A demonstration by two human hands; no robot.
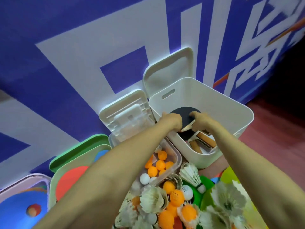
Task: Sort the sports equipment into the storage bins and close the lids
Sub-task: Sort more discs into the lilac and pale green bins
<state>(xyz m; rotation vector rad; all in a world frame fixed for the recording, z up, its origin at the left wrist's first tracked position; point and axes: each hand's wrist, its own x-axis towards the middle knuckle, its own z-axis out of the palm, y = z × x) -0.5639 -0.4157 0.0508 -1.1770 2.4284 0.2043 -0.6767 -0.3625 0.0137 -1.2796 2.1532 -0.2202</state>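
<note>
- You are on the paddle step: your left hand [170, 120] and right hand [198, 120] each curl their fingers round an edge of the black paddle [184, 113], held just inside the white bin [231, 111].
- Next, by my judgement, lower it flat onto the stacked paddles [204, 141] beneath, then release.
- The paddle face is round, matt rubber; the handles below are smooth wood.
- The bin is rigid plastic with rounded corners; its lid [170, 68] leans against the wall.
- Glossy orange balls [177, 196] and feathered shuttlecocks [189, 174] lie unsorted.

The bin [219, 103] holds paddles [195, 139]; the container [177, 157] left of it holds balls [159, 164].
</note>
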